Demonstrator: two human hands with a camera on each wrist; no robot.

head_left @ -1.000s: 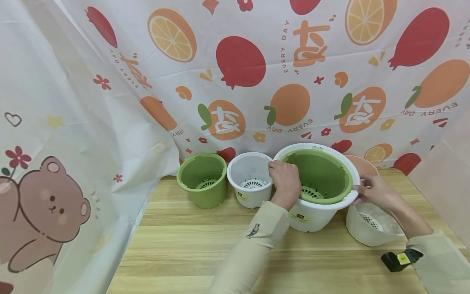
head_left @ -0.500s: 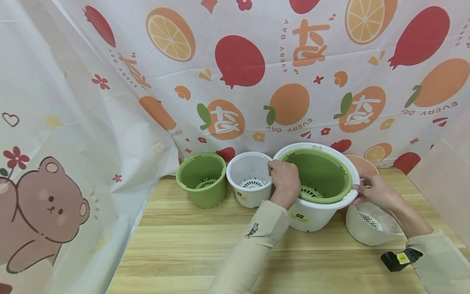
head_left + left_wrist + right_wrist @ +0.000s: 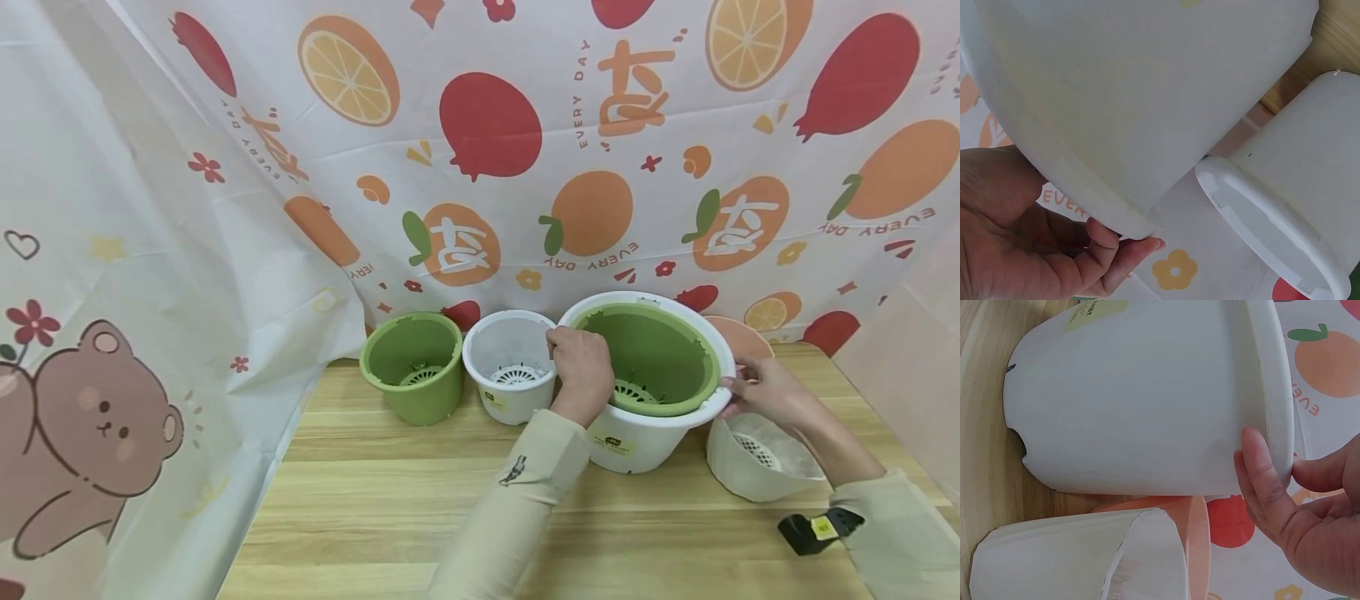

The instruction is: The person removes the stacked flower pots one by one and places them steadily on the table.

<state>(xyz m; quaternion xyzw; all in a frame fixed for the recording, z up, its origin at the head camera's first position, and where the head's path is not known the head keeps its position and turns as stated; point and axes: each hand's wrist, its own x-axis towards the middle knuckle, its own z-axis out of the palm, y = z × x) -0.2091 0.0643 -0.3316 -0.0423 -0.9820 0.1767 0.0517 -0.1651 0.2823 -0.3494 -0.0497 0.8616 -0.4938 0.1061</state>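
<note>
A large white flowerpot (image 3: 637, 442) stands on the table with a green flowerpot (image 3: 667, 350) nested inside it. My left hand (image 3: 583, 371) holds the white pot's left rim; in the left wrist view its fingers (image 3: 1102, 236) curl at the rim's edge. On the opposite side my right hand (image 3: 772, 392) pinches the rim, with fingers (image 3: 1263, 465) beneath it and the thumb on the outer edge in the right wrist view. Close by on the left is a smaller white flowerpot (image 3: 517, 396), partly covered by my left hand.
A small green flowerpot (image 3: 423, 404) stands furthest left. To the right are a cream faceted pot (image 3: 738, 475) and, behind it, a partly hidden peach-coloured pot (image 3: 738, 335). A fruit-printed cloth (image 3: 585, 150) hangs behind the wooden table (image 3: 390, 517).
</note>
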